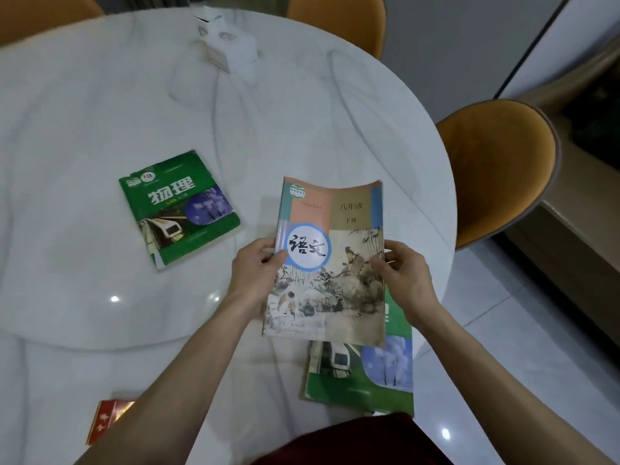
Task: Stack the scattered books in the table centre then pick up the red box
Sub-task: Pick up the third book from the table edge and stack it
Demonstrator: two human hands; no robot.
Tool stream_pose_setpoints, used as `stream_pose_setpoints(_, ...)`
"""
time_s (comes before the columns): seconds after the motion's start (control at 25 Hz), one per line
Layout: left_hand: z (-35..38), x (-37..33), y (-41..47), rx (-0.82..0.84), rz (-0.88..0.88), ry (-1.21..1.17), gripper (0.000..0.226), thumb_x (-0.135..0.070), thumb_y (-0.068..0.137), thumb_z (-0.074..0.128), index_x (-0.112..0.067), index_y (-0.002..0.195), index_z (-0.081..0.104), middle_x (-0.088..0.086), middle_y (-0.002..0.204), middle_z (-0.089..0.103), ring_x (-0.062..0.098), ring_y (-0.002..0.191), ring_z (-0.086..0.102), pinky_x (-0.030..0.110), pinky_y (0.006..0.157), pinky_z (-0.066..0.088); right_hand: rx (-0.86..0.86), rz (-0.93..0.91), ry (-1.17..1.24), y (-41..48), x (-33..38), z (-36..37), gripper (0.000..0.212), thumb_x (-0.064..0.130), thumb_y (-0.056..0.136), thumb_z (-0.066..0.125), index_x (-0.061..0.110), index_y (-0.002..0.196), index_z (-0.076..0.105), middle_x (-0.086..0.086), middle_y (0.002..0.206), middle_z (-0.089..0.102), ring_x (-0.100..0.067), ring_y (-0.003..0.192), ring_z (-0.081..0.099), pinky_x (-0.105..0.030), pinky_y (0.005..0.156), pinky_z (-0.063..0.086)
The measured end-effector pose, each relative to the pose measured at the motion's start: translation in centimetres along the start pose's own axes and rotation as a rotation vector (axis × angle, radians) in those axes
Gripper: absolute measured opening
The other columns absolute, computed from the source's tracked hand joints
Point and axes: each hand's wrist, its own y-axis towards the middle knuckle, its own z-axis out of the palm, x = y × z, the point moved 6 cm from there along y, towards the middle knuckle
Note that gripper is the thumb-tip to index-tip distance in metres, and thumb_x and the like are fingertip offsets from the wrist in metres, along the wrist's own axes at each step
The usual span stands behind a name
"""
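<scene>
A thin paperback language book (327,260) is held above the near right part of the desk (100,105), gripped at mid-height on both long edges. The left hand (256,270) is closed on its spine side, thumb on the cover; the right hand (404,276) is closed on the open edge, its fingers (379,263) pressed on the cover. The top edge is seen to curl, so the book is judged light and floppy; a grip on both sides, or one near the spine, should keep it flat. A glossy cover may slide on another.

Directly beneath it, a green book (369,377) lies flat by the desk's near edge. A second green physics book (181,209) lies nearer the centre, well apart to the left, with bare marble between. The red box (107,419) sits at the near left edge, partly hidden by the left forearm. A white tissue box (228,41) stands far across, and orange chairs (493,169) ring the desk; nothing blocks the path to the centre.
</scene>
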Motion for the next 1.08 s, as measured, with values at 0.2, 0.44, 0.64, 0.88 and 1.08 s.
stream_pose_setpoints(0.2,-6.2,-1.5,1.4,-0.151,0.004,-0.094,0.015,-0.009,0.089,0.062,-0.014,0.103,0.063,0.011,0.095,0.069,0.024,0.087,0.062,0.032,0.073,0.050,0.097,-0.134,-0.031,3.3,7.1,4.9,0.027,0.010,0.088,0.060,0.011,0.114,0.065,-0.006,0.082,0.066,-0.024,0.075,0.062,-0.032,0.069,0.051)
stream_pose_setpoints(0.44,-13.3,-2.4,4.3,-0.313,-0.008,-0.184,0.010,-0.007,0.089,0.061,-0.017,0.092,0.059,0.011,0.094,0.066,0.022,0.086,0.060,0.028,0.069,0.048,0.172,-0.245,-0.045,7.2,14.4,11.7,0.024,0.010,0.087,0.061,0.014,0.109,0.069,-0.004,0.081,0.065,-0.020,0.072,0.060,-0.031,0.072,0.052)
stream_pose_setpoints(0.64,-18.2,-1.5,8.0,-0.444,-0.027,-0.206,0.015,-0.009,0.088,0.063,-0.008,0.103,0.065,0.012,0.103,0.069,0.025,0.093,0.063,0.033,0.081,0.050,0.264,-0.320,-0.064,10.3,18.9,17.6,0.025,0.009,0.089,0.059,0.012,0.113,0.067,0.008,0.070,0.061,-0.004,0.061,0.057,-0.012,0.055,0.048)
stream_pose_setpoints(0.88,-21.7,0.4,11.8,-0.535,-0.097,-0.193,0.019,-0.012,0.087,0.063,-0.007,0.106,0.064,0.018,0.107,0.069,0.024,0.087,0.059,0.033,0.077,0.046,0.315,-0.358,-0.104,13.4,21.3,23.5,0.023,0.008,0.088,0.059,0.009,0.109,0.068,0.010,0.066,0.059,-0.005,0.059,0.056,-0.015,0.060,0.054)
stream_pose_setpoints(1.08,-23.2,2.5,14.2,-0.573,-0.168,-0.136,0.025,-0.013,0.089,0.061,-0.003,0.112,0.062,0.018,0.110,0.067,0.023,0.084,0.055,0.029,0.075,0.045,0.350,-0.352,-0.162,15.4,20.6,28.0,0.021,0.007,0.088,0.059,0.005,0.107,0.068,0.004,0.067,0.059,-0.019,0.070,0.058,-0.023,0.068,0.050)
